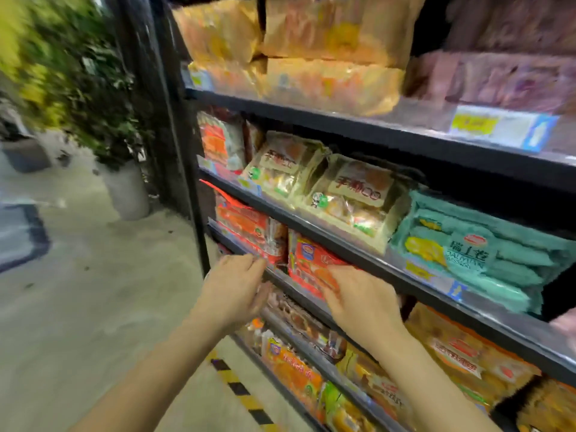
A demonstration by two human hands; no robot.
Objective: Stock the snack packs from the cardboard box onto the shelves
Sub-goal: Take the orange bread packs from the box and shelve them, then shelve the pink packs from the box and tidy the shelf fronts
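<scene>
Two red snack packs stand on a middle shelf (311, 299) of a dark rack. My left hand (233, 285) reaches to the left red pack (249, 229), its fingertips touching the pack's lower edge. The fingers of my right hand (361, 297) lie over the front of the right red pack (311, 260), seemingly pinching its lower corner. The cardboard box is out of view.
Cream bread packs (352, 198) and teal packs (467, 247) fill the shelf above; orange and yellow packs (461, 357) sit below and on the top shelf. Potted plants (124, 188) stand on the concrete floor at the left. Yellow-black tape (240, 391) marks the rack's base.
</scene>
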